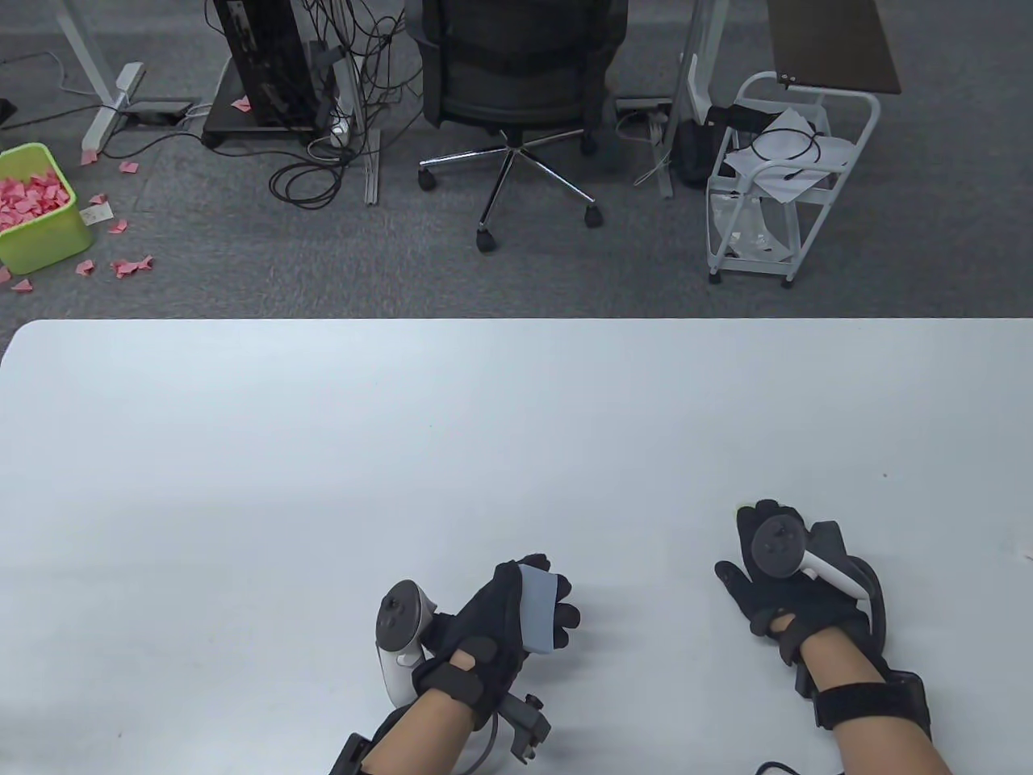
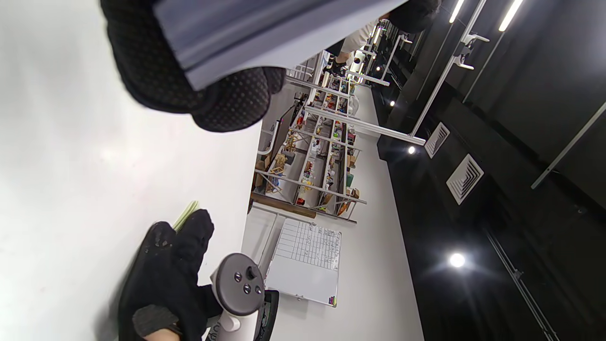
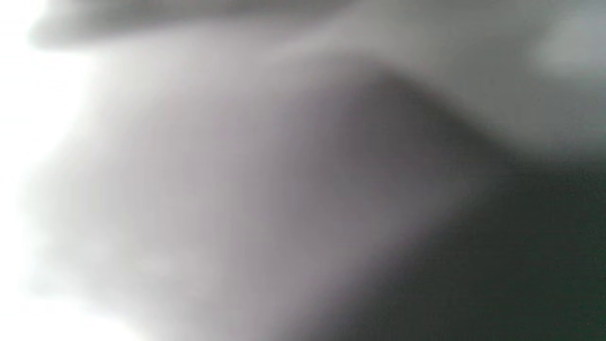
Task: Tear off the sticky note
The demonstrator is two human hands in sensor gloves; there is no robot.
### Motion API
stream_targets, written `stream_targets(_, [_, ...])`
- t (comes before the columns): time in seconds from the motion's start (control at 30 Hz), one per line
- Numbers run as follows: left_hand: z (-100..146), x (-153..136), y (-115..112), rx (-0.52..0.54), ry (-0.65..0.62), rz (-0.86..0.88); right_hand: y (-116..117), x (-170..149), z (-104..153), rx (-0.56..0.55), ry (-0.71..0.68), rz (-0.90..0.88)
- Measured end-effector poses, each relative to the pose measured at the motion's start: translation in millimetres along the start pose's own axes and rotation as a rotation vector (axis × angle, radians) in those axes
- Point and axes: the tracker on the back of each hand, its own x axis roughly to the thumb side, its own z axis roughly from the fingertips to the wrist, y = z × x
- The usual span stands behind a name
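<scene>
My left hand [image 1: 555, 588] holds a pale blue-grey sticky note pad [image 1: 539, 607] just above the white table [image 1: 323, 452], near its front edge, with the gloved fingers wrapped around it. In the left wrist view the pad [image 2: 265, 33] fills the top, with my fingertips [image 2: 227, 106] under it. My right hand [image 1: 754, 557] rests palm down on the table to the right, fingers spread, holding nothing. It also shows in the left wrist view [image 2: 165, 270]. The right wrist view is a grey blur.
A thin pale green stack of sheets [image 2: 185, 215] lies on the table just beyond my right hand. On the floor behind the table stand a green bin [image 1: 36, 210] of pink paper scraps, an office chair [image 1: 516, 97] and a white cart [image 1: 779, 178].
</scene>
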Motion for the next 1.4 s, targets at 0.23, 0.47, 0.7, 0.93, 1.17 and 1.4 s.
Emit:
stream_targets(0.23, [0.0,-0.2,-0.5,-0.002,0.006,0.005,-23.8,-18.3,33.3,-0.385,-0.045,-0.184])
stream_targets(0.47, [-1.2,-2.1,-1.3,-0.001,0.014,0.005,-39.4,3.7,66.6,-0.506,-0.111,-0.085])
stream_targets(0.7, [-3.7,-10.9,2.4,-0.004,0.064,0.098,-31.5,69.2,79.3,-0.542,-0.254,-0.035])
stream_targets(0.93, [-4.2,-14.9,5.6,-0.024,0.103,0.193,0.1,118.2,80.3,-0.516,-0.429,-0.011])
stream_targets(1.17, [-2.7,-15.3,3.1,-0.047,0.113,0.201,14.0,132.2,85.5,-0.474,-0.536,0.015])
stream_targets(1.4, [-1.2,-18.0,8.3,-0.065,0.107,0.224,18.5,134.5,84.8,-0.44,-0.57,0.003])
